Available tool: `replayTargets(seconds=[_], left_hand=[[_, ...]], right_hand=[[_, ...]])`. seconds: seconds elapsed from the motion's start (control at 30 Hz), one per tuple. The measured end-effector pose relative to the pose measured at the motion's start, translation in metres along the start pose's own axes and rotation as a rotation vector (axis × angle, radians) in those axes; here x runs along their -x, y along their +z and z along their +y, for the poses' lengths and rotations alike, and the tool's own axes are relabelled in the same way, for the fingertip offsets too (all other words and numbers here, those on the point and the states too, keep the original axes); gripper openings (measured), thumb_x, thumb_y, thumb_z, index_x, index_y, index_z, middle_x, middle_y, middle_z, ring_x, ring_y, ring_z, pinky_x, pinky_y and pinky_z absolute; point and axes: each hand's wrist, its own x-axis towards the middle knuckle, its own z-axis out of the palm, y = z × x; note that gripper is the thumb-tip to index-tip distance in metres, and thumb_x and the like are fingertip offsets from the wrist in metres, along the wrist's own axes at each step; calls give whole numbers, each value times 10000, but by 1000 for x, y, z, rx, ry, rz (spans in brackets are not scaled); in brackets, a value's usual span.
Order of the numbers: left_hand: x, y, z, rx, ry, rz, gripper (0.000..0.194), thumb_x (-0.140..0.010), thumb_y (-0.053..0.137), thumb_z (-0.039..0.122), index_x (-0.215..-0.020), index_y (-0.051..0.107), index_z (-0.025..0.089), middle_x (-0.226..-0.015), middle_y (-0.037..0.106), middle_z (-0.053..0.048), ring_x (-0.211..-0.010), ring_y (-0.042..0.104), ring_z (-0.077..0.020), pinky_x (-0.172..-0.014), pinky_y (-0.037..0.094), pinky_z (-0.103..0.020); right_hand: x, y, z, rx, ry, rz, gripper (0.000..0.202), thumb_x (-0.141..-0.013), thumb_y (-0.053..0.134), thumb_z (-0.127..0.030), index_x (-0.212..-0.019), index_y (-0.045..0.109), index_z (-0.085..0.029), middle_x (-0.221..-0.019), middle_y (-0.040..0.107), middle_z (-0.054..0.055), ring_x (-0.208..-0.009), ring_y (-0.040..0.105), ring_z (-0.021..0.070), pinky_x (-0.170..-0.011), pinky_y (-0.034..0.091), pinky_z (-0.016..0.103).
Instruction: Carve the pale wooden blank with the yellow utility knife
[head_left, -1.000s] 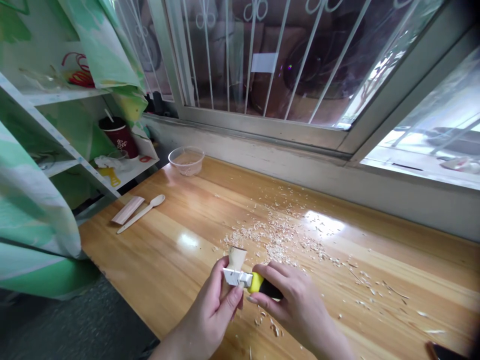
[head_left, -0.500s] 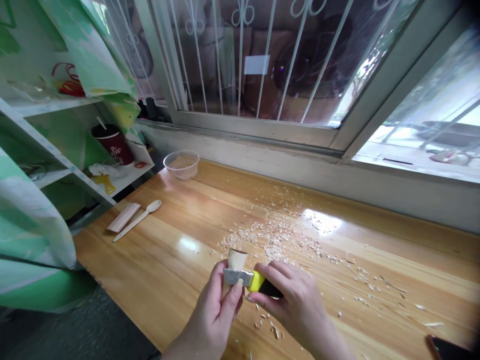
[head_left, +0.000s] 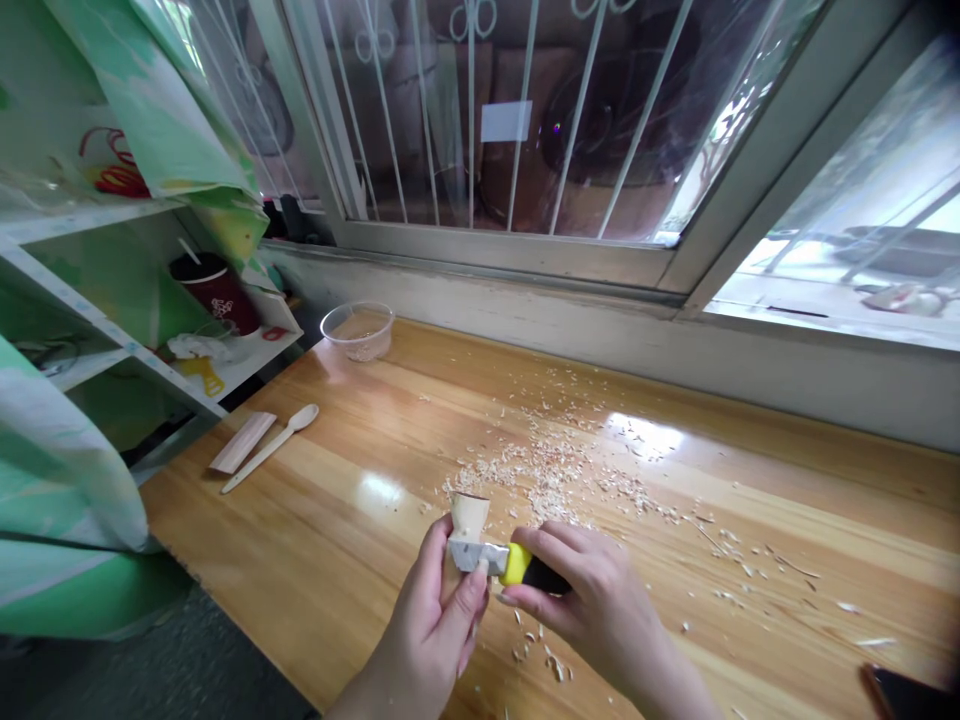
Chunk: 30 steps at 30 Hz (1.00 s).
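Observation:
A pale wooden piece (head_left: 469,517) with a flared top stands upright in my left hand (head_left: 433,610), whose fingers wrap round its lower part. My right hand (head_left: 589,590) grips the yellow and black handle of a knife (head_left: 514,565). The knife's grey blade lies across the front of the wooden piece, and my left thumb presses against the blade. The lower end of the piece is hidden by my fingers. Many wood shavings (head_left: 551,470) lie on the table beyond my hands.
On the wooden table (head_left: 300,540), a wooden spoon (head_left: 274,447) and a flat wood strip (head_left: 244,442) lie at the left. A clear plastic bowl (head_left: 358,335) sits near the wall. A dark phone (head_left: 911,695) is at the lower right. Shelves hold a dark red cup (head_left: 217,295).
The view has shifted slightly. My hands keep the same grip, and the blade sits slightly lower relative to the top of the wooden piece.

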Motion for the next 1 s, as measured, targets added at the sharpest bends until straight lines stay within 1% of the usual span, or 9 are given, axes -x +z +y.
replayTargets(seconds=[0.17,0.3,0.4,0.57,0.63,0.73,0.87,0.93,1.0], left_hand=[[-3,5,2,28,-12,64,461,-750,629,540,-1066,463,248,-658,478,67,-464,317,-25,-399,230,-116],[-4,6,4,-62,28,78,413,-762,599,559,-970,484,222,-578,424,83,-470,328,-39,-402,234,-120],[-3,7,4,-105,36,75,405,-777,573,567,-960,476,219,-548,409,88,-450,332,-47,-379,228,-130],[-1,6,-1,-59,52,20,493,-760,561,607,-1060,448,232,-548,424,98,-388,299,-42,-369,265,-154],[-2,7,-3,-44,34,30,467,-764,573,588,-1048,457,236,-548,429,96,-396,297,-41,-366,255,-143],[-5,8,-3,-30,0,52,413,-774,590,553,-1024,467,248,-542,418,98,-412,297,-40,-353,213,-125],[-11,8,-4,-43,12,35,371,-783,580,550,-954,481,236,-563,409,93,-430,298,-35,-354,184,-124],[-12,7,-4,-71,25,31,353,-803,560,541,-946,473,231,-570,413,90,-438,311,-39,-366,203,-128],[-12,7,-5,-100,42,13,341,-825,527,540,-938,464,225,-560,402,94,-432,308,-43,-381,239,-139]], right_hand=[[-1,0,0,77,-19,115,495,-860,411,-620,-828,639,-182,-634,603,7,-531,543,119,-489,363,229],[-3,-3,-1,112,-30,149,475,-870,416,-600,-829,633,-180,-629,605,3,-525,547,120,-485,361,228],[-2,-4,-1,96,-29,134,471,-870,416,-600,-844,632,-182,-638,606,4,-530,549,122,-489,364,230],[0,-4,2,8,-16,0,501,-853,394,-641,-825,630,-200,-616,585,-9,-496,509,115,-479,347,232],[0,-4,3,18,-7,5,493,-852,404,-637,-822,630,-200,-614,583,-7,-494,502,116,-479,342,233],[0,-2,3,52,3,58,477,-852,420,-626,-830,632,-199,-625,594,-1,-509,518,121,-486,341,232],[0,-1,3,87,8,118,480,-860,410,-620,-824,629,-195,-623,601,1,-516,535,126,-480,338,232],[0,0,4,81,15,108,487,-867,396,-618,-829,631,-193,-624,602,0,-507,530,124,-479,340,232],[0,0,5,56,19,54,495,-868,388,-623,-833,633,-195,-621,597,-2,-503,526,122,-481,343,232]])
